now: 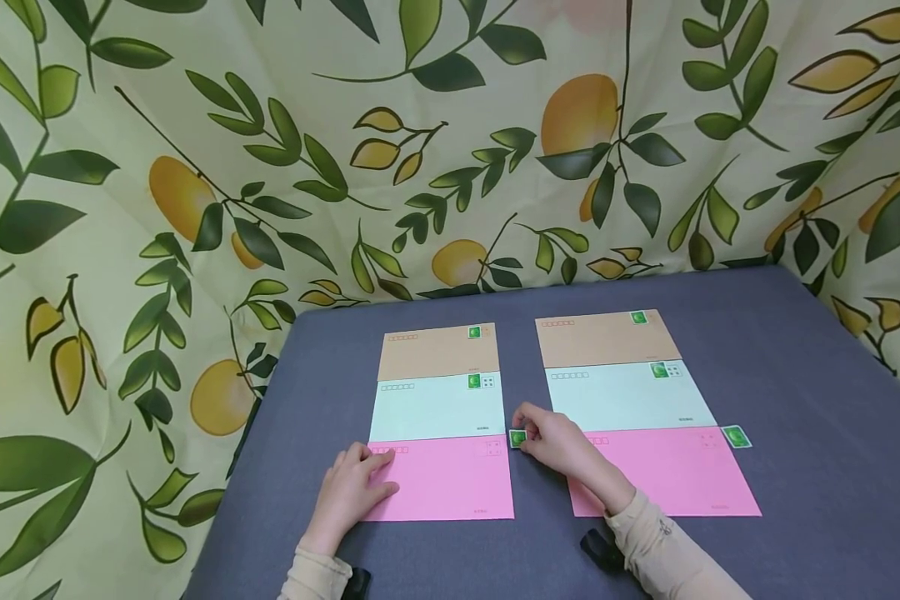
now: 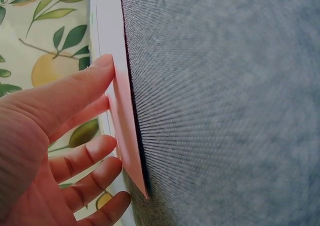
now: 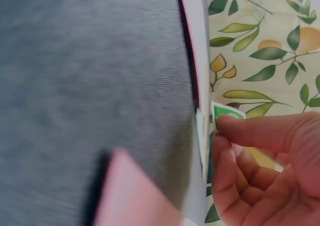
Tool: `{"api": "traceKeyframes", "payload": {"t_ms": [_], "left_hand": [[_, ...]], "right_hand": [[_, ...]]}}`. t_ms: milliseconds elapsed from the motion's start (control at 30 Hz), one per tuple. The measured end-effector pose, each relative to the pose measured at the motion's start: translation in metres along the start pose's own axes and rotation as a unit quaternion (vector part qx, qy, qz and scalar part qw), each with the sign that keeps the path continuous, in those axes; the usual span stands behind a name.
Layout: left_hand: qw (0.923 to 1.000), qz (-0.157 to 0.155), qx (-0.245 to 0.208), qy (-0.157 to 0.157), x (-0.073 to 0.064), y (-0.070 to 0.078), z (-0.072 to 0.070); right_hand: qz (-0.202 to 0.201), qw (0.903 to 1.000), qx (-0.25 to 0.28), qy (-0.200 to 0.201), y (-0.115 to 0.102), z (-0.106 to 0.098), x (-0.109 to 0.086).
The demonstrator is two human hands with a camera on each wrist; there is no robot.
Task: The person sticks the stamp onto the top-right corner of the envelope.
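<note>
2 hands, 6 envelopes, 6 stamps

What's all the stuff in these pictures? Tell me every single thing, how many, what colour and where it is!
Brown envelopes: 2, brown, far end of each column
Pale blue envelopes: 2, pale blue, middle of each column
Pink envelopes: 2, pink, near end of each column
Stamps: 6, green, one on each brown and pale blue envelope, one at the right pink envelope's right edge, one in the right hand
Table: 1, blue-grey, under the envelopes
Leaf-print fabric: piece count unclear, cream, green and orange, behind the table
Wrist devices: 2, black, at the wrists
Sleeves: 2, beige, on the arms
Hands: 2, left hand touching the left pink envelope, right hand pinching a stamp
</note>
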State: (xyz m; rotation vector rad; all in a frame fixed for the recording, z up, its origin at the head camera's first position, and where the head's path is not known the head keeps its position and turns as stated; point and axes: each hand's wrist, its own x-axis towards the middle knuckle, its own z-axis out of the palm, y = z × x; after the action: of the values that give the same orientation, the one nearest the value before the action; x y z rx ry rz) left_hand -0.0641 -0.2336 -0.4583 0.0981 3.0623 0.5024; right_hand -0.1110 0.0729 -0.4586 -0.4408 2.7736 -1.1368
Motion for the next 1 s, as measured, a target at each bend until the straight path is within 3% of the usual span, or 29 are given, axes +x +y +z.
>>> {"api": "traceKeyframes", "payload": {"t_ms": [367, 667, 1000], "left_hand": [[1.0, -0.002, 0.002, 0.005, 0.001, -0.002, 0.001], [1.0, -0.006, 0.001, -0.005, 0.0, -0.001, 0.001], [0.9999, -0.009, -0.001, -0.013, 0.002, 0.0, -0.001]], "right_hand": [[-0.039, 0.9988, 0.023, -0.02, -0.018, 0.003, 0.014], [-0.034, 0.9943, 0.054, -0.086, -0.022, 0.02, 0.029], [0.003, 0.9964, 0.058, -0.062, -0.02, 0.033, 0.033]]}}
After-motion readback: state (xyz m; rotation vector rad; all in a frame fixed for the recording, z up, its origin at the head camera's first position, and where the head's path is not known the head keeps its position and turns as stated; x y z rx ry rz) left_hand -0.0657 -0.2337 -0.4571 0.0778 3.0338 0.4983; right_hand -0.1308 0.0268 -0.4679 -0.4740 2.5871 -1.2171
